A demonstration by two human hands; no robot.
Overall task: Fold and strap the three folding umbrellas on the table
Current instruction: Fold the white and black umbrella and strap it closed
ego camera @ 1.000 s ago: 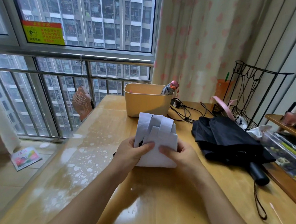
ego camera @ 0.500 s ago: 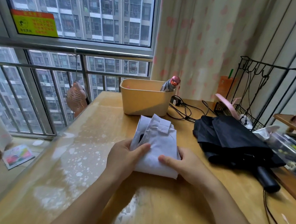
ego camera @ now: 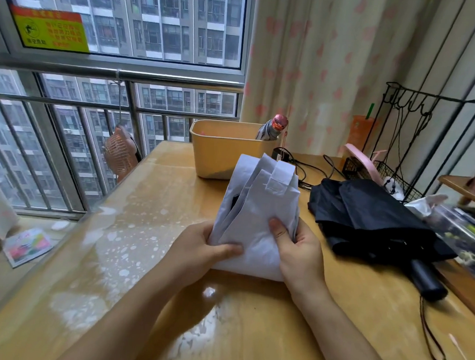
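Gripping folded white umbrella point(ego camera: 257, 208) with left hand point(ego camera: 199, 249) and right hand point(ego camera: 301, 252), clamping fingers beneath and thumbs on top; strap point(ego camera: 282, 176) above fingertips, black umbrella point(ego camera: 372, 220) beyond right fingers

A rectangular yellow plastic tub point(ego camera: 221, 157) is seen at twelve o'clock. Black cables point(ego camera: 303, 166) are trailed at one o'clock, a black wire rack point(ego camera: 355, 169) is placed at two, and a small orange fan point(ego camera: 121, 151) is hung at ten.
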